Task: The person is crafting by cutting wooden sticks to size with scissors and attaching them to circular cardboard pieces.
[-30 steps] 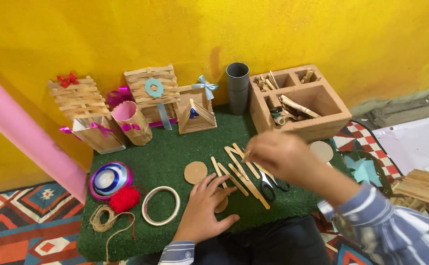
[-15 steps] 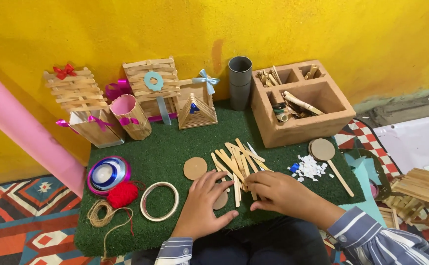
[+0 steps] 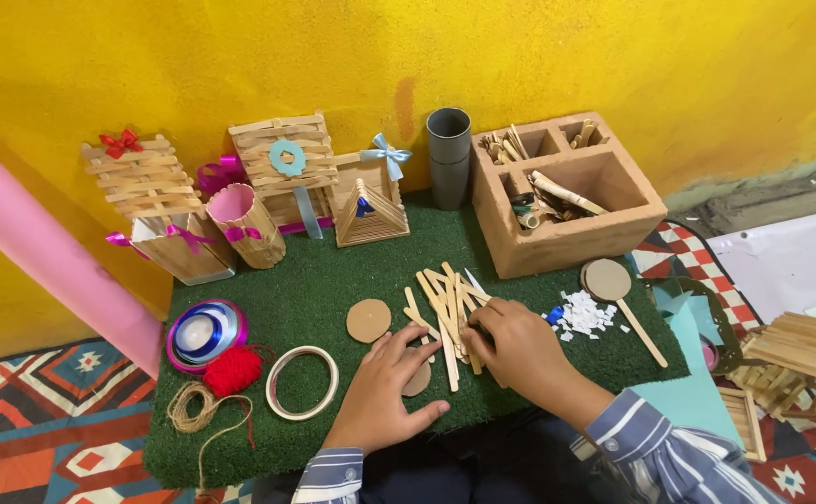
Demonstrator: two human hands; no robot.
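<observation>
A loose pile of wooden craft sticks [image 3: 445, 303] lies on the green turf mat [image 3: 314, 289]. My right hand [image 3: 515, 347] rests on the near end of the pile, fingers curled over the sticks. My left hand [image 3: 384, 387] lies flat on the mat, its fingers spread over a small cardboard disc [image 3: 417, 380] that is partly hidden. A second cardboard disc [image 3: 369, 320] sits just left of the sticks.
Stick-built craft boxes [image 3: 151, 201], a pink-lined cup [image 3: 244, 224], a small stick pyramid [image 3: 369, 217] and a grey tube [image 3: 449, 157] line the yellow wall. A brown compartment block [image 3: 566, 196] stands right. Ribbon spool [image 3: 204, 333], red yarn [image 3: 232, 371], twine [image 3: 193, 411], tape ring [image 3: 302, 383], white scraps [image 3: 583, 313].
My right hand has come down from above the sticks and settled onto the near end of the pile. The left hand stayed on the mat by the small disc.
</observation>
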